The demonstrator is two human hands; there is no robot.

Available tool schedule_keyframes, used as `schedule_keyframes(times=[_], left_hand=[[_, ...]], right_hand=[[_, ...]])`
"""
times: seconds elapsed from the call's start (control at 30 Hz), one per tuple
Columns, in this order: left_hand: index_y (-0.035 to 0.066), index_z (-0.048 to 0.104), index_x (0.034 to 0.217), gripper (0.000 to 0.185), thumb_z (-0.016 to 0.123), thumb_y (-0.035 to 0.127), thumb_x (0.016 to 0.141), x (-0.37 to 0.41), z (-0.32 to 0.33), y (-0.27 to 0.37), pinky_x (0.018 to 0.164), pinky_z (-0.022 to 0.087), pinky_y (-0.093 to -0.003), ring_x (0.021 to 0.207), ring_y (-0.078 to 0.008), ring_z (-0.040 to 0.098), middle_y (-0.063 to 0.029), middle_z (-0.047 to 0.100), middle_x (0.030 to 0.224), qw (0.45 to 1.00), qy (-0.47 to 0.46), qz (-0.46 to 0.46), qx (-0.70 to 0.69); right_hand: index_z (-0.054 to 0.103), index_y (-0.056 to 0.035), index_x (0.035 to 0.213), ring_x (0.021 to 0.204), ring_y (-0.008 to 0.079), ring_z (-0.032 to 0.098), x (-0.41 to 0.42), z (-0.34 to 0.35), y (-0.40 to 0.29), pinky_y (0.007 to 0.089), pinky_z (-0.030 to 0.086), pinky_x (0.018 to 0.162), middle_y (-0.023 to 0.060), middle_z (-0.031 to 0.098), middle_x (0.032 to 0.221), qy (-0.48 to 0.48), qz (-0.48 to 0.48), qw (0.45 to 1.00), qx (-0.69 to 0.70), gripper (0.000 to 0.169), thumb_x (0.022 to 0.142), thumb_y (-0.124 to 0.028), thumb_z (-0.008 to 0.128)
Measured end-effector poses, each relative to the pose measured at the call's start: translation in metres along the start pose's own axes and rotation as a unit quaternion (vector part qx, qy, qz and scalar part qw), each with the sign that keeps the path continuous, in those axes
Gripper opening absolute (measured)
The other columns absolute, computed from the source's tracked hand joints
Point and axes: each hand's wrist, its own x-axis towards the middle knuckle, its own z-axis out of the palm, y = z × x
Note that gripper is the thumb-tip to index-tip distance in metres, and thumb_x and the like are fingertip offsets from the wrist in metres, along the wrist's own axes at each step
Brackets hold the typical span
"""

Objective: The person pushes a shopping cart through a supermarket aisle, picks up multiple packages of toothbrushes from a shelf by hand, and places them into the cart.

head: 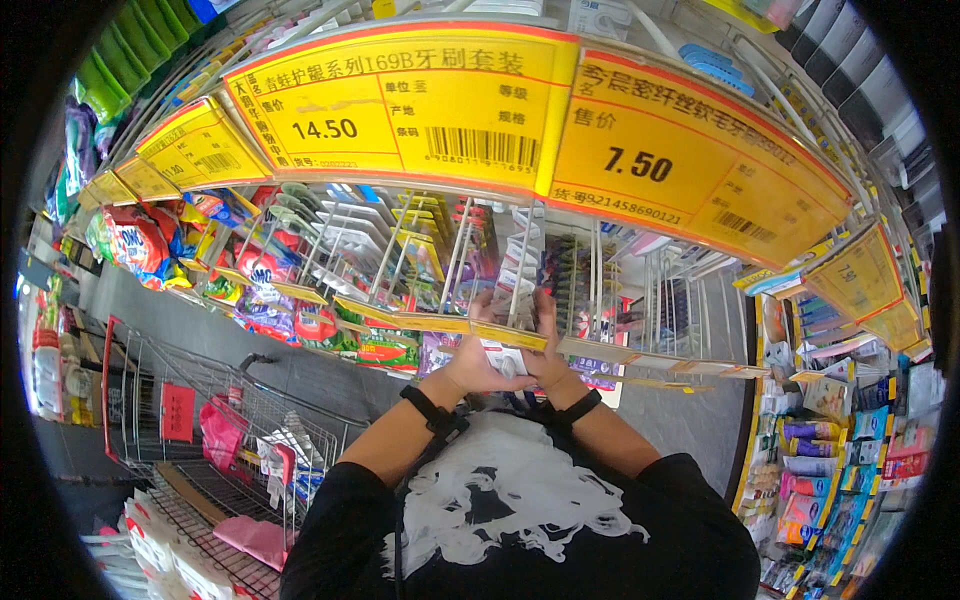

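Both hands are cupped around a white carded package (504, 358) at the rack in front of me. My left hand (471, 364) grips its left side, with fingers reaching up behind a yellow label strip (510, 335). On the other side my right hand (550, 346) closes round it, its fingers also raised behind the strip. The strip hides part of the package and of both hands. Just above the fingers, more white carded packages (519, 255) hang in a row on a metal hook (523, 281). Each wrist wears a black band.
Large yellow price labels (405, 105) on an upper rail cross the view above my hands. Metal hooks hold yellow carded packs (420, 244) to the left. Detergent bags (139, 244) sit lower left. A wire shopping cart (217, 435) stands left; shelves of packaged goods (814, 450) stand right.
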Motion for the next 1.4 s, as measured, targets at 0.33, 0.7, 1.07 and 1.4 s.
schedule_keyframes(times=[0.33, 0.7, 1.07, 1.4], left_hand=[[0.006, 0.037, 0.141, 0.116, 0.092, 0.046, 0.046, -0.002, 0.000, -0.007, 0.113, 0.023, -0.0530, 0.140, -0.0441, 0.019, -0.0263, 0.024, 0.145, 0.999, 0.013, -0.001, -0.043], [0.008, 0.053, 0.128, 0.099, 0.091, 0.046, 0.045, -0.004, -0.005, 0.003, 0.108, 0.030, -0.0505, 0.126, -0.0409, 0.038, -0.0186, 0.046, 0.133, 0.996, -0.015, -0.014, -0.081], [0.008, 0.053, 0.124, 0.096, 0.091, 0.047, 0.044, -0.019, -0.014, -0.005, 0.103, 0.031, -0.0482, 0.120, -0.0384, 0.041, -0.0189, 0.044, 0.127, 0.999, -0.029, 0.031, -0.031], [0.012, 0.051, 0.124, 0.089, 0.092, 0.043, 0.050, -0.097, 0.029, -0.052, 0.103, 0.035, -0.0507, 0.123, -0.0440, 0.036, -0.0247, 0.033, 0.133, 0.974, -0.046, -0.014, -0.219]], right_hand=[[0.035, -0.0147, 0.134, 0.110, 0.0230, 0.057, 0.045, 0.007, -0.069, 0.0378, 0.050, 0.094, 0.0099, 0.052, 0.124, -0.048, 0.052, 0.913, 0.403, 0.071, 0.077, -0.005, 0.078], [0.023, -0.0085, 0.141, 0.124, 0.0203, 0.044, 0.002, 0.014, -0.036, 0.0369, 0.036, 0.106, 0.0069, 0.042, 0.132, -0.035, 0.143, 0.903, 0.402, 0.098, 0.070, -0.046, 0.080], [0.026, -0.0063, 0.139, 0.124, 0.0212, 0.045, -0.011, 0.023, -0.049, 0.0373, 0.034, 0.107, 0.0094, 0.044, 0.132, 0.017, 0.186, 0.917, 0.352, 0.078, 0.075, -0.027, 0.066], [0.018, -0.0150, 0.146, 0.123, 0.0253, 0.049, -0.068, 0.035, -0.073, 0.0405, 0.043, 0.102, 0.0102, 0.043, 0.135, 0.060, 0.242, 0.902, 0.353, 0.103, 0.071, -0.051, 0.078]])
